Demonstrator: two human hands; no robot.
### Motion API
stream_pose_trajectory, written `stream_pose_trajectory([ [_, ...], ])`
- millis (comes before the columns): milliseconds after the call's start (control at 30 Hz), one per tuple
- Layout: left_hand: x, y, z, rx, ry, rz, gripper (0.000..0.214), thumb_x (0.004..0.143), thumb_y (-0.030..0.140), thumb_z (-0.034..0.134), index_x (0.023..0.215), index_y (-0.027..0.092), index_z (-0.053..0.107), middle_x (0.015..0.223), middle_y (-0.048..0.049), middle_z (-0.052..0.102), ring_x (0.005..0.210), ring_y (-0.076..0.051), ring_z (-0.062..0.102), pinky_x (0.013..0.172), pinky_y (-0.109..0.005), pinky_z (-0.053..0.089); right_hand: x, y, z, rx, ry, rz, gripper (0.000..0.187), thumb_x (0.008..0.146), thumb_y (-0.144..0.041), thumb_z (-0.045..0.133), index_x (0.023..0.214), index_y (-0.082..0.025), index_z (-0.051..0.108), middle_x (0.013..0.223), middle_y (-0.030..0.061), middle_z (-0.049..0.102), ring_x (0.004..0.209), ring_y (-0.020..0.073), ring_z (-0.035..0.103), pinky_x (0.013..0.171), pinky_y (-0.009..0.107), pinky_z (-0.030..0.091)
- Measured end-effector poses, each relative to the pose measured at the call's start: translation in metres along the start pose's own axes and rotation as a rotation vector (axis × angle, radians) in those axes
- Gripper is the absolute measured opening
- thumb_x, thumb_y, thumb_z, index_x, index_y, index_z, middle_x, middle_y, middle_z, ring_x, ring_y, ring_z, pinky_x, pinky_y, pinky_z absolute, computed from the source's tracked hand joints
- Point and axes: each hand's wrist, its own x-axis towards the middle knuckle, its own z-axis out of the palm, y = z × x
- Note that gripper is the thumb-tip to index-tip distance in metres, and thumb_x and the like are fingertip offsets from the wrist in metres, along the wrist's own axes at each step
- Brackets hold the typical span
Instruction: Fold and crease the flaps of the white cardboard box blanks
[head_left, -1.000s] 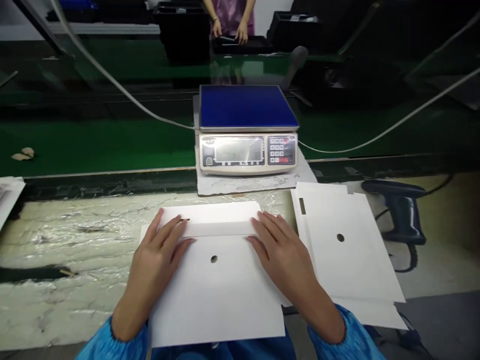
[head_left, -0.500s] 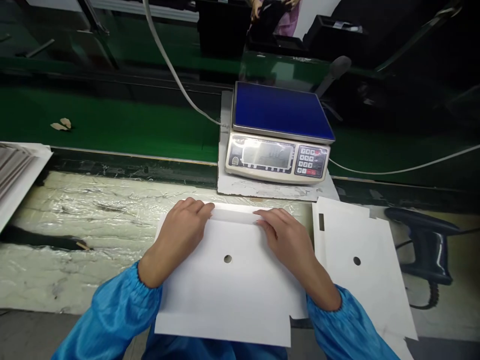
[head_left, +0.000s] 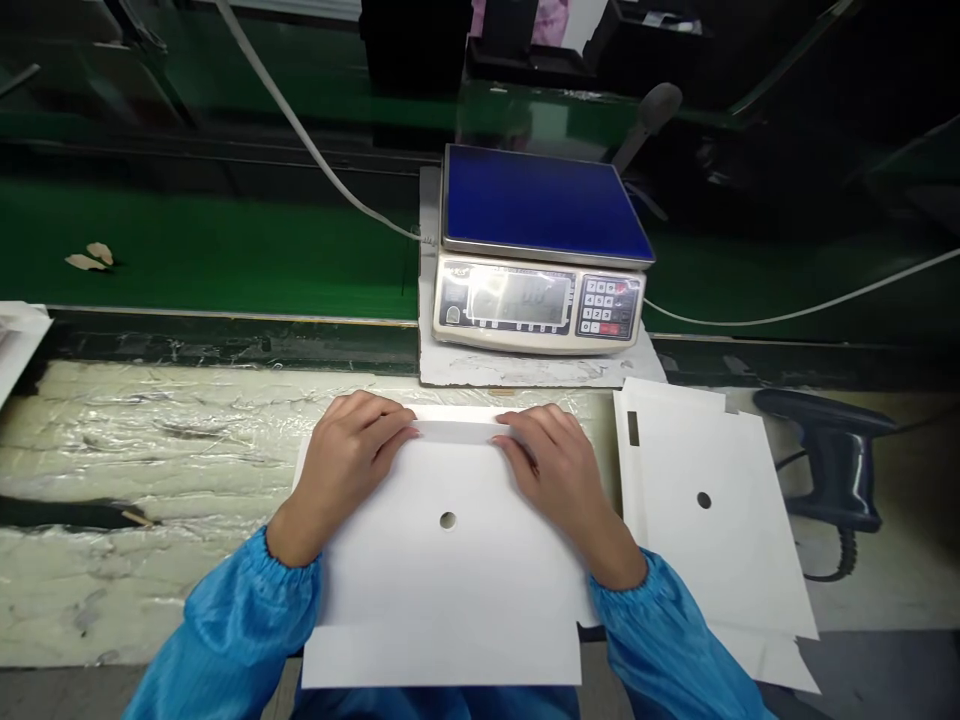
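A white cardboard sheet (head_left: 450, 590) with a small round hole lies in front of me, its near edge hanging over the table's front. Along its far edge runs a narrow flap, folded up. My left hand (head_left: 351, 460) pinches the left part of this flap between thumb and curled fingers. On the right part of the flap, my right hand (head_left: 553, 468) does the same, thumb on the near side and fingers over the top. Blue sleeves cover both forearms.
A weighing scale (head_left: 544, 210) with a blue top stands behind the sheet. More white cut sheets (head_left: 720, 560) lie at the right, beside a dark handheld scanner (head_left: 836, 455). A dark strip (head_left: 60, 513) lies at the left. Beyond runs a green belt (head_left: 247, 260).
The view has shifted slightly, so the scale and right-hand sheets appear further left. Both hands stay on the flap; the left thumb now shows on its near side.
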Motion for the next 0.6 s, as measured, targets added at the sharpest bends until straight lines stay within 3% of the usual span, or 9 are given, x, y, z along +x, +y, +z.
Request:
stream_pose_trajectory([
  [100, 0.000, 0.002, 0.000, 0.012, 0.020, -0.011, 0.008, 0.105, 0.024, 0.069, 0.102, 0.022, 0.076, 0.102, -0.0012, 0.079, 0.095, -0.020, 0.066, 0.085, -0.037, 0.049, 0.001, 0.000, 0.000, -0.001, 0.010, 0.003, 0.009, 0.107, -0.022, 0.065, 0.112, -0.018, 0.071, 0.092, 0.0037, 0.069, 0.089, 0.0197, 0.059, 0.079, 0.037, 0.042],
  [400, -0.002, -0.003, 0.004, 0.059, -0.050, -0.029, 0.014, 0.107, 0.028, 0.066, 0.117, 0.021, 0.074, 0.108, -0.0040, 0.077, 0.097, -0.024, 0.063, 0.085, -0.042, 0.051, 0.002, 0.003, 0.002, 0.031, -0.012, 0.001, 0.014, 0.106, -0.021, 0.065, 0.118, -0.016, 0.071, 0.096, 0.0054, 0.068, 0.091, 0.0206, 0.056, 0.081, 0.038, 0.043],
  [600, -0.006, 0.002, -0.006, 0.002, 0.068, 0.036, 0.015, 0.101, 0.017, 0.072, 0.115, 0.022, 0.073, 0.106, -0.0040, 0.079, 0.111, -0.026, 0.067, 0.094, -0.042, 0.059, 0.000, -0.003, -0.002, 0.063, 0.098, -0.069, 0.019, 0.101, -0.014, 0.069, 0.119, -0.019, 0.070, 0.094, 0.0046, 0.072, 0.091, 0.0207, 0.061, 0.084, 0.039, 0.046],
])
